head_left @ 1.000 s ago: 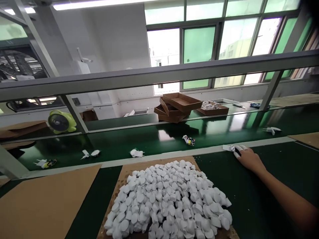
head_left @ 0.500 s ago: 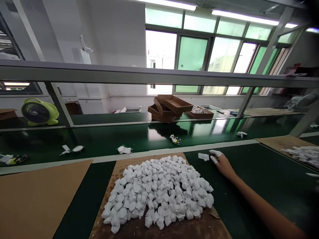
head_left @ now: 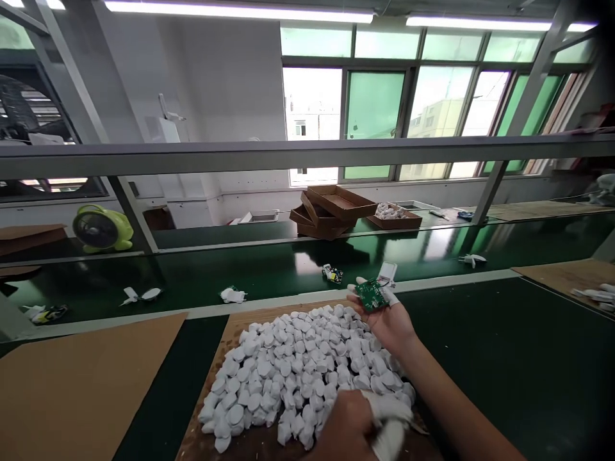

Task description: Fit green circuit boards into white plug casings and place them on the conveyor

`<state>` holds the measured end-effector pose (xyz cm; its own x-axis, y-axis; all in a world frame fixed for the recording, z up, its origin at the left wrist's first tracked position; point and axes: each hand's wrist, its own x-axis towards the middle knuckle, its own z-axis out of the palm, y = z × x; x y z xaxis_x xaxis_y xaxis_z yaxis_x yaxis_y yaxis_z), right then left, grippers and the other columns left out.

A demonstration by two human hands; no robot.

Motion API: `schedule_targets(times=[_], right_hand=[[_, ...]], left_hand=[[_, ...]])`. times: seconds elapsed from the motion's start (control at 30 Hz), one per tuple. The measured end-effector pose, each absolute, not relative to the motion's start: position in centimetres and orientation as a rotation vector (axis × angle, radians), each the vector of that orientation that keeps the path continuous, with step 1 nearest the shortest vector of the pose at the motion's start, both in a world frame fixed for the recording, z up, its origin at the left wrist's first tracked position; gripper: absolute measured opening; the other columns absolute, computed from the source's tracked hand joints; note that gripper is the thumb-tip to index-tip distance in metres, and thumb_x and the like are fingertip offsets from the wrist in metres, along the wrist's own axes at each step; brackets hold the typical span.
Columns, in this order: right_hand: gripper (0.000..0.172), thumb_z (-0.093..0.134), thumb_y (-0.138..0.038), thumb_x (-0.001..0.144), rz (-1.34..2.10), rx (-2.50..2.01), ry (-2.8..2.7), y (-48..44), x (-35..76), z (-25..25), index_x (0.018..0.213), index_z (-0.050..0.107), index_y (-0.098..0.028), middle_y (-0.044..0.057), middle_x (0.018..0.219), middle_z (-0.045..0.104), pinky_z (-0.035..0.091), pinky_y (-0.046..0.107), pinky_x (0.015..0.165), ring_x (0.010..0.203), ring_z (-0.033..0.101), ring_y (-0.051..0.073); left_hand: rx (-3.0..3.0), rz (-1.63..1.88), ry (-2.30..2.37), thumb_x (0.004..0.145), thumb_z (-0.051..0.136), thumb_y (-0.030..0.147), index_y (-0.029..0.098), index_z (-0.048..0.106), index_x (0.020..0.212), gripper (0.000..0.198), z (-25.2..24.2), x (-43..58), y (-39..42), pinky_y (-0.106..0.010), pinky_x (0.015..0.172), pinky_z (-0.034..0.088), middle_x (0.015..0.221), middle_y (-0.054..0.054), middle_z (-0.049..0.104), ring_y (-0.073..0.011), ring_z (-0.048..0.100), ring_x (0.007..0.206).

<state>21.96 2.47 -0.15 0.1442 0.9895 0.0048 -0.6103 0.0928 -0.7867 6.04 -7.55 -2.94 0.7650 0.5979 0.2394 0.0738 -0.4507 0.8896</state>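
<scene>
My right hand point(head_left: 391, 320), palm up with white finger covers, grips a green circuit board point(head_left: 371, 295) over the far right edge of a pile. A flat white piece point(head_left: 387, 273) sticks up beside the board, apparently joined to it. My left hand point(head_left: 353, 422) is low in front, over the near right part of the pile. Motion smears its white-covered fingers, so what they hold, if anything, cannot be made out. The pile is of many small white rounded pieces point(head_left: 288, 365), lying on a brown board point(head_left: 192, 435).
Beyond a pale strip point(head_left: 288, 301) runs a green belt point(head_left: 192, 275) carrying several small assemblies, including a yellow and black one point(head_left: 332, 274). Brown trays point(head_left: 341, 202) are stacked behind. A cardboard sheet point(head_left: 91, 371) lies left. A grey rail point(head_left: 240, 158) crosses at head height.
My right hand has moved left from the green surface, lifting and turning palm up with the circuit board. My left hand has come into view at the bottom. The camera view has shifted slightly.
</scene>
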Motion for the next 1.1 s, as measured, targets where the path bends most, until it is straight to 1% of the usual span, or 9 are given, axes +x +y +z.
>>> schedule_targets(times=[0.1,0.17,0.4,0.5,0.63,0.8,0.87,0.97,1.1], right_hand=[[0.022,0.055,-0.031,0.082,1.435,-0.692,-0.667,0.6,20.9,0.1,0.074,0.066,-0.014,0.008,0.067,0.071,0.048,0.027,0.046,0.053,0.064,0.019],[0.026,0.058,-0.038,0.081,1.520,-0.630,-0.694,-0.6,20.5,0.2,0.074,0.067,-0.014,0.007,0.066,0.070,0.048,0.027,0.046,0.052,0.065,0.020],[0.040,0.057,-0.059,0.077,1.717,-0.536,-0.833,-2.6,19.8,-1.3,0.077,0.068,-0.020,0.010,0.085,0.075,0.051,0.046,0.086,0.086,0.071,0.029],[0.050,0.046,-0.061,0.084,1.562,-0.726,-1.236,-3.1,19.5,-2.2,0.099,0.069,-0.020,0.013,0.098,0.073,0.050,0.048,0.088,0.094,0.068,0.029],[0.044,0.058,-0.037,0.085,0.895,-0.877,-1.944,-3.8,19.3,-2.4,0.128,0.057,-0.025,0.012,0.118,0.066,0.046,0.045,0.093,0.109,0.060,0.029],[0.035,0.043,-0.040,0.092,0.753,-0.888,-1.695,-3.6,19.8,-2.2,0.112,0.067,-0.025,0.009,0.107,0.070,0.050,0.038,0.089,0.101,0.063,0.026],[0.040,0.041,-0.045,0.092,0.809,-1.017,-1.484,-2.8,20.3,-2.2,0.103,0.071,-0.022,0.010,0.103,0.072,0.050,0.040,0.089,0.098,0.065,0.027],[0.037,0.049,-0.044,0.088,0.806,-1.192,-1.449,-1.6,20.8,-2.1,0.101,0.073,-0.019,0.012,0.105,0.072,0.048,0.043,0.093,0.104,0.063,0.030],[0.028,0.053,-0.032,0.084,0.569,-1.307,-1.817,-0.9,20.6,-2.3,0.099,0.074,-0.020,0.012,0.118,0.066,0.044,0.048,0.098,0.116,0.056,0.033]], left_hand=[[1.782,0.754,0.699,0.094,0.040,0.040,0.015,0.059,0.112,0.036,-3.1,4.3,-5.7,-0.028,0.064,0.051,0.087,-0.009,0.068,-0.0139,0.062,0.069],[1.470,0.806,0.785,0.088,0.051,0.045,0.013,0.062,0.105,0.038,-3.6,3.9,-5.4,-0.023,0.054,0.044,0.072,-0.006,0.068,-0.0115,0.058,0.058],[0.679,0.677,0.601,0.057,0.073,0.062,0.013,0.056,0.104,0.071,-4.6,4.7,-5.7,-0.026,0.056,0.040,0.064,-0.006,0.069,-0.0159,0.061,0.055],[0.542,0.628,0.509,0.068,0.062,0.066,0.011,0.058,0.108,0.068,-4.6,4.6,-5.3,-0.030,0.068,0.043,0.081,-0.012,0.072,-0.0174,0.064,0.065],[0.498,0.564,0.400,0.075,0.056,0.065,0.016,0.059,0.113,0.062,-5.1,4.7,-5.1,-0.032,0.073,0.044,0.099,-0.010,0.069,-0.0183,0.065,0.073],[0.534,0.598,0.333,0.075,0.068,0.046,0.019,0.058,0.117,0.052,-4.7,4.6,-5.6,-0.025,0.071,0.045,0.101,-0.008,0.069,-0.0155,0.067,0.079],[0.601,0.578,0.326,0.072,0.074,0.036,0.021,0.051,0.127,0.062,-4.2,4.1,-5.8,-0.026,0.074,0.047,0.098,-0.008,0.069,-0.0181,0.068,0.084],[0.789,0.551,0.342,0.069,0.077,0.033,0.021,0.039,0.138,0.079,-3.5,3.3,-6.1,-0.037,0.084,0.048,0.106,-0.012,0.068,-0.0260,0.068,0.095],[1.028,0.580,0.407,0.063,0.080,0.041,0.019,0.045,0.135,0.083,-2.7,2.9,-6.4,-0.046,0.096,0.044,0.115,-0.014,0.066,-0.0324,0.062,0.108]])
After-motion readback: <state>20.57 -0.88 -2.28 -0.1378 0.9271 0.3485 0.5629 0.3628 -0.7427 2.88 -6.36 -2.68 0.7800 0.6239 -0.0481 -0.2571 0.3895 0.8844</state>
